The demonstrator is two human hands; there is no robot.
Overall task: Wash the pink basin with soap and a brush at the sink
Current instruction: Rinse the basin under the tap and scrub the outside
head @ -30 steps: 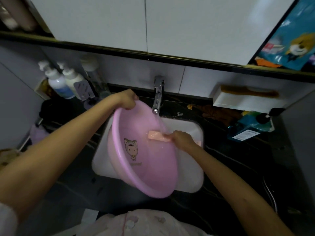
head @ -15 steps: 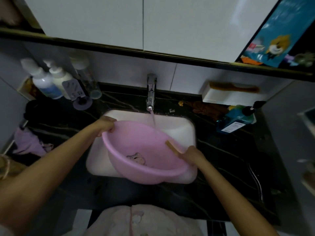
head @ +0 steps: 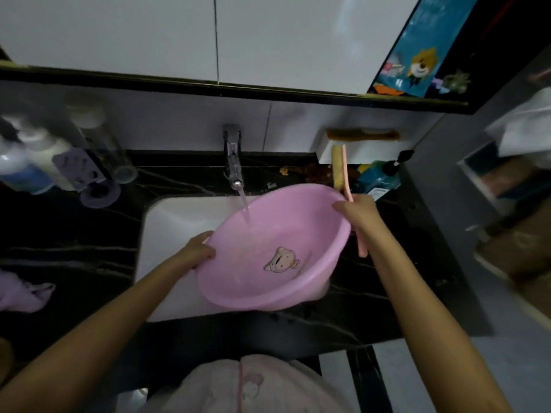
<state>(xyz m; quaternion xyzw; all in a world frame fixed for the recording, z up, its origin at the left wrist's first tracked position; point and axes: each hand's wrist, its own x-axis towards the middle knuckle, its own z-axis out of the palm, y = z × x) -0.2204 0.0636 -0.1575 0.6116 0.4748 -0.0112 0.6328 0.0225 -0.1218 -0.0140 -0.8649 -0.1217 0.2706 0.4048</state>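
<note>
Glossy pink plastic basin (head: 277, 251), shiny metal tap (head: 233, 162), smooth white sink (head: 173, 222), polished black veined counter (head: 74, 242).

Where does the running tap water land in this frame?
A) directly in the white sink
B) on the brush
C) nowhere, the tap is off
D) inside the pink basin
D: the stream from the tap hits the inner wall of the pink basin, away from the brush in the right hand.

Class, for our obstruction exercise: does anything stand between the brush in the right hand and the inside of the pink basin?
Nothing visible does. The right hand holds the pink long-handled brush outside the round pink plastic basin; only tap water falls inside.
</note>
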